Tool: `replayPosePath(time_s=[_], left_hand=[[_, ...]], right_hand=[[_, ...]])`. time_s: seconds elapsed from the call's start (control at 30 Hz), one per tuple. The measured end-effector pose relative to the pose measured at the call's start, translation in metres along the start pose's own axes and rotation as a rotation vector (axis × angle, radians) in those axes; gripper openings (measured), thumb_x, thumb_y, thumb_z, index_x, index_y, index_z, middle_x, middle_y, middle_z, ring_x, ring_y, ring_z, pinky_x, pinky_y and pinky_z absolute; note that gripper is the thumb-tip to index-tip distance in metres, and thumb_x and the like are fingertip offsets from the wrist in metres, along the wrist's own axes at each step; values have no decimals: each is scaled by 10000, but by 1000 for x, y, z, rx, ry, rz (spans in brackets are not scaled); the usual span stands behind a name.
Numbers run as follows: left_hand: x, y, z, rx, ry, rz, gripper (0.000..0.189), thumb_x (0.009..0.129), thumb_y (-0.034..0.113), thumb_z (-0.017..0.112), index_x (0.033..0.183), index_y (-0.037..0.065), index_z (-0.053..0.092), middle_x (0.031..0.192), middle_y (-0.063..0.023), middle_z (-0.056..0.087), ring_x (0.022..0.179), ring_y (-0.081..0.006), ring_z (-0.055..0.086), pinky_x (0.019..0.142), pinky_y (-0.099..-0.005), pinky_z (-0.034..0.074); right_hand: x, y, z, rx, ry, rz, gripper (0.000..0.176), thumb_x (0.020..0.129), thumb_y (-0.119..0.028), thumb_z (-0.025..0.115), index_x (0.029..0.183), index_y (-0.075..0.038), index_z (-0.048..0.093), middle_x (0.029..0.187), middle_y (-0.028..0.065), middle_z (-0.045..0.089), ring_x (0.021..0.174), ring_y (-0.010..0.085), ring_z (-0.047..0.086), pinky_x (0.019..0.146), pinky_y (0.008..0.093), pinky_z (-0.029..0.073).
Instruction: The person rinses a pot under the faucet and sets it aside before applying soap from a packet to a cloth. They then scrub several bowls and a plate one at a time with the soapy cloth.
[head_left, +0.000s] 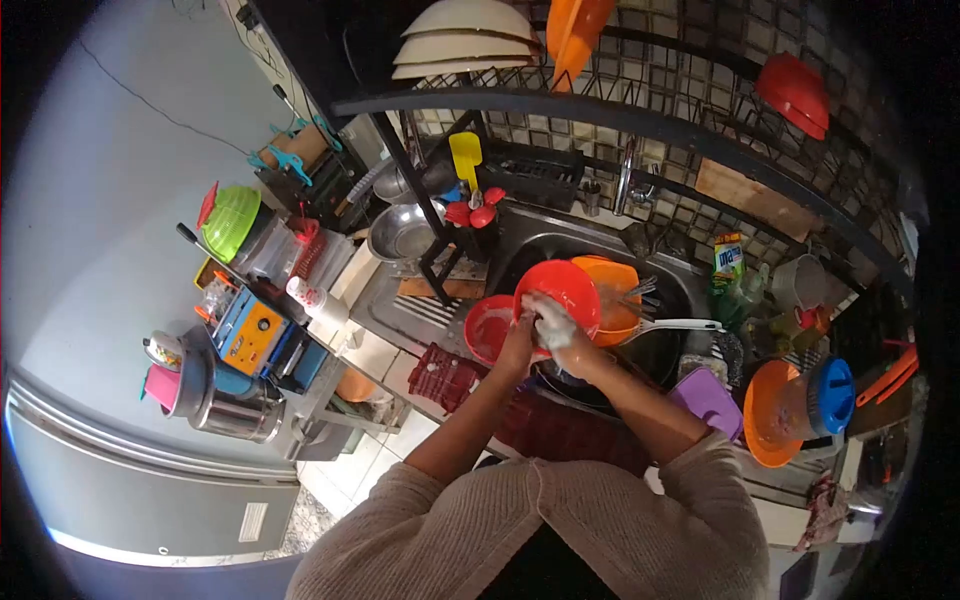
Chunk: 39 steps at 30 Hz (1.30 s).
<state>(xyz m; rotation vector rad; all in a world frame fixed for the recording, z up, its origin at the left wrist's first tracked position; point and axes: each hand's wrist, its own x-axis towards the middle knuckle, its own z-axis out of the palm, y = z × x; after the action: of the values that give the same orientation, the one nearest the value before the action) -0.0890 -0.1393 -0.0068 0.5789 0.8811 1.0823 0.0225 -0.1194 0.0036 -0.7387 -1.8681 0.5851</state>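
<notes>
While my left hand (519, 342) grips the red bowl (572, 284) at the sink (548, 244) front edge, my foamy right hand (553, 326) presses it, grasp unclear.

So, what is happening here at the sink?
A person stands at the sink and washes dishes by hand. The left hand grips the lower rim of a red bowl, which is held tilted over the basin. The right hand, covered in white foam, presses on the bowl's inner face. An orange bowl lies just behind it, and a second red bowl sits to the left.
</notes>
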Motion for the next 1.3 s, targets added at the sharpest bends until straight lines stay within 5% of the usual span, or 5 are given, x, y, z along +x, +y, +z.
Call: replayPosePath(time_s=[0.2,0.6,0.73,0.93,1.3], left_hand=[[-5,3,-24,421,313,215,794,907,639,277,1403,20,281,1293,-170,460,1165,-246,484,935,-348,439],[-12,34,-28,423,-24,271,692,941,573,270,1378,37,287,1324,-140,423,1165,-258,474,939,-353,452],[-32,17,6,340,163,137,759,907,624,297,1419,82,154,1362,-208,318,1111,-350,505,613,-493,572],[-27,36,-8,447,227,434,628,968,494,319,1363,6,291,1243,-182,489,1079,-261,537,930,-359,443],[-30,4,-2,602,253,413,637,979,448,326,1372,-41,218,1348,-227,364,1235,-329,407,1043,-381,337]], right_hand=[[2,-18,-35,-737,-278,12,289,801,-161,552,1083,-105,581,1125,128,545,994,328,535,828,405,462],[11,-38,-14,-176,-124,-29,131,695,4,590,749,-105,540,748,86,557,713,298,564,644,399,457],[39,-2,-29,-491,93,-162,123,718,-88,592,830,-123,556,797,82,568,810,318,540,690,406,422],[-3,-36,11,-335,-109,43,404,776,-258,580,1139,-84,551,1264,139,453,1111,355,437,883,546,321],[11,18,1,-416,-133,-75,257,730,-201,635,963,-106,584,942,102,628,816,311,617,697,415,496]])
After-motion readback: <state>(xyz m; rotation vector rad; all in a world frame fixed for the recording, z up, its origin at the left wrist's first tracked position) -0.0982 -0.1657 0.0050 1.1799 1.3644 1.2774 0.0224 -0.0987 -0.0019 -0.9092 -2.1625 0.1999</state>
